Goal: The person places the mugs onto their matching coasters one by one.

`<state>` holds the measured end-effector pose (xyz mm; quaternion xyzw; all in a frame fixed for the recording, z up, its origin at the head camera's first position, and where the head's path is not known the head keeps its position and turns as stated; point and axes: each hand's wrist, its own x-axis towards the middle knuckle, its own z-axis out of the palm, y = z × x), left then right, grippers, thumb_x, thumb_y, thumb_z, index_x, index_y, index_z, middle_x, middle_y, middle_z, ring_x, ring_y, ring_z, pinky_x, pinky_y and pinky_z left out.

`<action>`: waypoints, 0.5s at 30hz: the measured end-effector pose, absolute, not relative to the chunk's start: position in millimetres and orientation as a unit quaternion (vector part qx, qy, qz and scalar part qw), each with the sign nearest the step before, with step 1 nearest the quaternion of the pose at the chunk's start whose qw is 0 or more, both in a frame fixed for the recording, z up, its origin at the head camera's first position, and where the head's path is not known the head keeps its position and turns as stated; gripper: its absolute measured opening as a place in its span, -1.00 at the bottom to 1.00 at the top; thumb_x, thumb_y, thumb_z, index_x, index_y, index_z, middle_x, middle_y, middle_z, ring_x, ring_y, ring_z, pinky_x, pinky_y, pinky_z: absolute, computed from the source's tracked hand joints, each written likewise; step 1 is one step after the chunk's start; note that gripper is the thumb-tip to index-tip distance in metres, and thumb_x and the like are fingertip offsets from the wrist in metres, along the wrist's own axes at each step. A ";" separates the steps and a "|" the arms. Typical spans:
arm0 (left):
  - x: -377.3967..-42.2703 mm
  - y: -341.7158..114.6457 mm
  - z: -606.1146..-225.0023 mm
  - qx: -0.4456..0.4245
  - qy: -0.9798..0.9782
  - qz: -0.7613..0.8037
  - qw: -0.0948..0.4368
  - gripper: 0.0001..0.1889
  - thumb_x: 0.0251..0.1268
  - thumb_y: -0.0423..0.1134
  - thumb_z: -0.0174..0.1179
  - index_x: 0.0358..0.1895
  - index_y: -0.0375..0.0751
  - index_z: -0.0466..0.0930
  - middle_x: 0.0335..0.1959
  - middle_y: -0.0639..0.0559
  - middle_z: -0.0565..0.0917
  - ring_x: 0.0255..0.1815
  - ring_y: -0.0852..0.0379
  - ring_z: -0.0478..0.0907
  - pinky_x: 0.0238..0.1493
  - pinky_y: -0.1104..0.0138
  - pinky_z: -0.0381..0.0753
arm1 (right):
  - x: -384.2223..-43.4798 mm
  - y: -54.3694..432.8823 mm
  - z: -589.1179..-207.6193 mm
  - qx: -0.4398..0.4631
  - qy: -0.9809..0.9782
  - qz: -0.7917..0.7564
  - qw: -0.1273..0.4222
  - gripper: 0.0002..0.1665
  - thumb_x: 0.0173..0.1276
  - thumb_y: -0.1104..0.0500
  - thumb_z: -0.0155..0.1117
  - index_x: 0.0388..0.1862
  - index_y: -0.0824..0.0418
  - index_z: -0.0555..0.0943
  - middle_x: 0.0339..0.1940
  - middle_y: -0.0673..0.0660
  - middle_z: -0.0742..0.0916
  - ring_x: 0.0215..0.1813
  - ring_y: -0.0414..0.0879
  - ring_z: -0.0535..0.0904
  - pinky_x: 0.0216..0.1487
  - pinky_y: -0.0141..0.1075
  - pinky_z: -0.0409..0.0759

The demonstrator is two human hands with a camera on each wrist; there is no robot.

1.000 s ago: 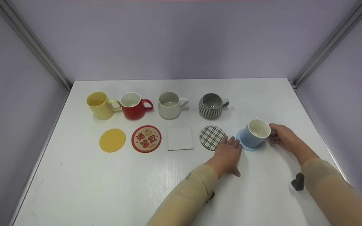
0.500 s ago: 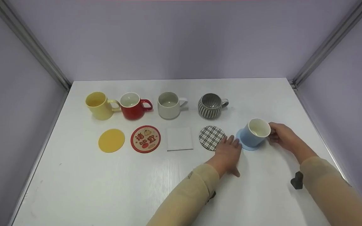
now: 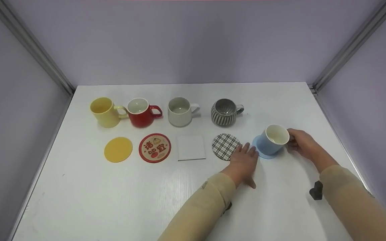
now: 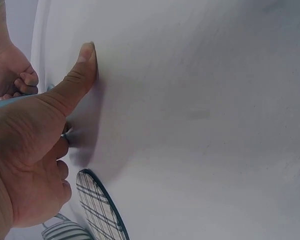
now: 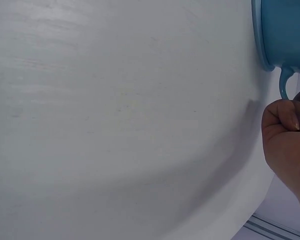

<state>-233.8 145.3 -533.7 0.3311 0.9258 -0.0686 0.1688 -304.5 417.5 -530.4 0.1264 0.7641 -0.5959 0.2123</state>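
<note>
Fingers of R hand curl round blue mug handle, best hold imo (prob stiff, slick, breakable), L hand straightish w/ nothing gripped.

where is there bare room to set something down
Widest: the near-left of the white table, in front of the round yellow coaster, left of the beige left sleeve. Also the far-right corner, behind the cylindrical blue mug, right of the round grey striped mug. Crowded: around the left hand, by the round black-and-white checked coaster.
</note>
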 end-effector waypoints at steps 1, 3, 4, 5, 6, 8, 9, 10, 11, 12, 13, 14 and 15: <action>-234.0 145.5 -532.9 0.330 0.926 -0.071 0.170 0.31 0.00 0.54 0.44 0.76 0.06 0.00 0.77 0.12 -0.02 0.77 0.05 -0.17 0.72 0.18 -0.12 | -304.6 417.5 -530.0 0.127 0.764 -0.596 0.212 -0.59 0.63 0.12 -0.05 -0.53 0.04 0.41 -0.44 -0.08 0.51 -0.33 -0.19 0.40 -0.27 -0.34 0.51; -234.4 146.1 -531.9 0.330 0.925 -0.075 0.172 0.31 0.00 0.55 0.43 0.76 0.07 -0.01 0.77 0.13 -0.03 0.77 0.05 -0.17 0.72 0.19 -0.12 | -304.8 417.7 -529.5 0.127 0.763 -0.597 0.213 -0.59 0.63 0.11 -0.05 -0.52 0.03 0.42 -0.43 -0.08 0.51 -0.32 -0.19 0.40 -0.26 -0.33 0.52; -234.6 146.3 -531.5 0.329 0.925 -0.077 0.173 0.32 0.00 0.55 0.43 0.76 0.07 -0.01 0.77 0.13 -0.03 0.77 0.05 -0.17 0.72 0.19 -0.12 | -304.9 417.8 -529.5 0.127 0.763 -0.597 0.213 -0.59 0.64 0.11 -0.04 -0.52 0.03 0.42 -0.43 -0.08 0.51 -0.32 -0.19 0.40 -0.26 -0.33 0.51; -234.8 146.7 -531.4 0.328 0.925 -0.078 0.174 0.32 0.00 0.55 0.43 0.76 0.07 -0.02 0.77 0.13 -0.04 0.77 0.06 -0.18 0.72 0.19 -0.13 | -305.0 418.0 -529.5 0.126 0.763 -0.597 0.213 -0.59 0.64 0.11 -0.04 -0.52 0.03 0.42 -0.44 -0.08 0.50 -0.33 -0.19 0.39 -0.26 -0.34 0.51; -234.8 146.9 -531.0 0.328 0.925 -0.082 0.175 0.32 0.00 0.56 0.42 0.76 0.07 -0.03 0.78 0.14 -0.04 0.77 0.06 -0.19 0.72 0.19 -0.13 | -304.9 418.0 -529.7 0.127 0.763 -0.597 0.213 -0.59 0.63 0.11 -0.04 -0.53 0.03 0.42 -0.45 -0.08 0.50 -0.34 -0.19 0.38 -0.27 -0.34 0.50; -234.9 147.4 -531.0 0.328 0.924 -0.089 0.177 0.33 0.00 0.58 0.40 0.77 0.07 -0.04 0.78 0.14 -0.05 0.77 0.06 -0.20 0.72 0.20 -0.13 | -304.7 418.6 -530.3 0.124 0.762 -0.599 0.214 -0.58 0.64 0.11 -0.05 -0.54 0.04 0.40 -0.46 -0.08 0.48 -0.36 -0.19 0.36 -0.28 -0.34 0.48; -234.9 147.7 -531.2 0.328 0.923 -0.091 0.178 0.33 0.00 0.58 0.40 0.77 0.07 -0.05 0.78 0.14 -0.06 0.77 0.07 -0.21 0.72 0.20 -0.14 | -304.6 419.0 -530.6 0.121 0.762 -0.599 0.215 -0.57 0.64 0.11 -0.05 -0.54 0.04 0.39 -0.47 -0.08 0.48 -0.36 -0.19 0.35 -0.28 -0.34 0.47; -235.0 148.0 -531.3 0.328 0.923 -0.093 0.180 0.33 0.01 0.58 0.39 0.77 0.07 -0.06 0.78 0.14 -0.07 0.77 0.07 -0.22 0.72 0.20 -0.15 | -304.4 419.3 -531.1 0.121 0.760 -0.602 0.214 -0.56 0.64 0.11 -0.06 -0.55 0.05 0.38 -0.47 -0.08 0.47 -0.37 -0.19 0.34 -0.29 -0.35 0.46; -235.1 148.3 -531.4 0.327 0.922 -0.095 0.183 0.33 0.01 0.59 0.38 0.77 0.07 -0.07 0.78 0.14 -0.07 0.77 0.07 -0.24 0.72 0.21 -0.16 | -304.1 419.6 -531.5 0.119 0.759 -0.604 0.214 -0.56 0.65 0.12 -0.06 -0.55 0.05 0.38 -0.48 -0.09 0.47 -0.38 -0.20 0.33 -0.30 -0.35 0.44; -235.3 148.6 -531.9 0.327 0.922 -0.097 0.183 0.33 0.01 0.59 0.38 0.77 0.07 -0.08 0.78 0.15 -0.07 0.77 0.07 -0.24 0.72 0.21 -0.17 | -303.8 419.6 -531.8 0.118 0.756 -0.607 0.213 -0.56 0.65 0.12 -0.06 -0.56 0.05 0.37 -0.49 -0.08 0.47 -0.39 -0.20 0.33 -0.31 -0.36 0.44; -235.5 148.7 -532.2 0.327 0.922 -0.096 0.185 0.33 0.01 0.59 0.38 0.77 0.08 -0.08 0.78 0.15 -0.08 0.77 0.07 -0.25 0.72 0.21 -0.18 | -303.7 419.9 -532.2 0.116 0.754 -0.610 0.213 -0.55 0.65 0.12 -0.06 -0.56 0.05 0.37 -0.49 -0.09 0.47 -0.39 -0.20 0.33 -0.31 -0.36 0.43; -235.9 148.9 -532.7 0.326 0.922 -0.095 0.186 0.33 0.02 0.59 0.38 0.77 0.08 -0.08 0.78 0.16 -0.08 0.77 0.08 -0.25 0.72 0.21 -0.19 | -303.6 419.9 -532.5 0.116 0.753 -0.612 0.213 -0.55 0.64 0.13 -0.06 -0.57 0.05 0.37 -0.49 -0.10 0.47 -0.39 -0.21 0.33 -0.32 -0.36 0.43; -236.2 149.1 -533.2 0.326 0.922 -0.094 0.187 0.33 0.01 0.59 0.38 0.77 0.08 -0.09 0.78 0.16 -0.09 0.77 0.08 -0.26 0.72 0.21 -0.20 | -303.5 420.1 -532.9 0.115 0.751 -0.614 0.213 -0.55 0.64 0.14 -0.06 -0.57 0.05 0.37 -0.49 -0.10 0.47 -0.40 -0.21 0.32 -0.33 -0.37 0.42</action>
